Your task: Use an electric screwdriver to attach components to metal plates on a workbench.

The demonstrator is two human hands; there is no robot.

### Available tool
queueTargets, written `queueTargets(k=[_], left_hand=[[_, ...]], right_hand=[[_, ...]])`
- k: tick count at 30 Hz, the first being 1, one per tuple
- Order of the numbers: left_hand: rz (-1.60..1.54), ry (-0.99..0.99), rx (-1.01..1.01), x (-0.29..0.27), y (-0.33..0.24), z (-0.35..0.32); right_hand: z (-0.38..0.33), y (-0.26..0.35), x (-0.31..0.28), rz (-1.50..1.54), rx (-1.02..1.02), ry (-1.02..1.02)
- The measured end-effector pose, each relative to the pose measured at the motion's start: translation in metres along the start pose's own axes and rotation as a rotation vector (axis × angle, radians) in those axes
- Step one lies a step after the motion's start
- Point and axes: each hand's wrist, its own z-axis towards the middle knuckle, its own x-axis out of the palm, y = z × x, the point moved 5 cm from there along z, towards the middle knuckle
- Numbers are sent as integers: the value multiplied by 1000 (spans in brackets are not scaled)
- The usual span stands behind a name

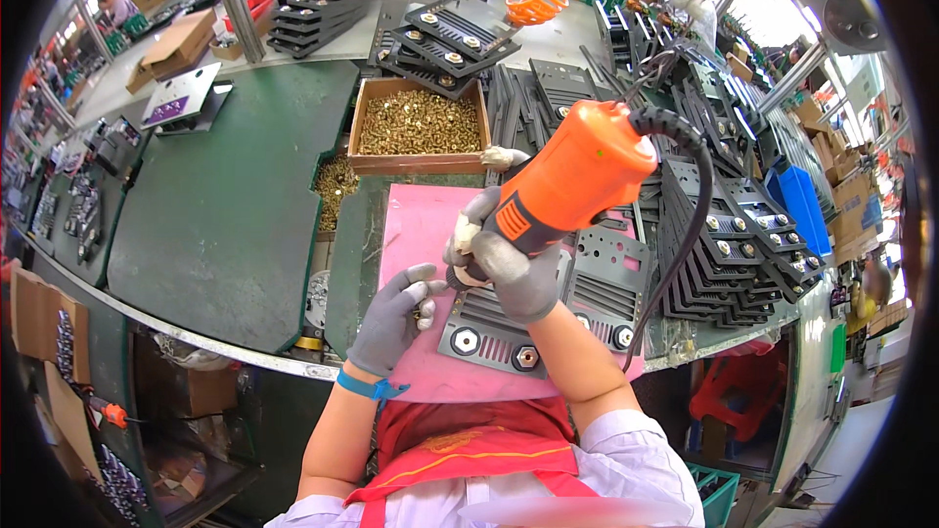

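My right hand (518,274), in a grey glove with pale fingertips, grips an orange and black power screwdriver (577,166). Its nose points down and left, and a thick black cable leaves its rear end. Just left of the nose is my gloved left hand (396,318), fingers curled in; whatever they hold is too small to make out. Under the tool lies a dark grey slotted metal plate (489,337) with round nut-like fittings along its near edge. A similar plate (611,259) adjoins it on the right. Both rest on a pink sheet (416,225).
Beyond the sheet stands a wooden box (421,164) of small brass fittings; more brass parts (335,191) lie left of it. Dark plates are stacked at the right (734,244) and back (445,39). An orange coiled hose (538,0) hangs behind. A green mat (225,205) covers the left bench.
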Motion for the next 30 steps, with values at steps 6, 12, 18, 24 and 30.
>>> queueTargets(k=[6, 12, 18, 24, 30], left_hand=[[29, 78, 11, 2, 2, -1], [150, 119, -14, 12, -1, -5], [28, 30, -86, 16, 2, -5], [-252, 74, -218, 22, 12, -1], [-300, 140, -217, 19, 14, 1]], right_hand=[[-3, -5, 5, -73, -123, -20], [-5, -1, 0, -54, -171, -94], [-9, 6, 0, 5, -172, -46], [-11, -6, -11, -123, -201, 55], [-11, 6, -6, 19, -142, -66]])
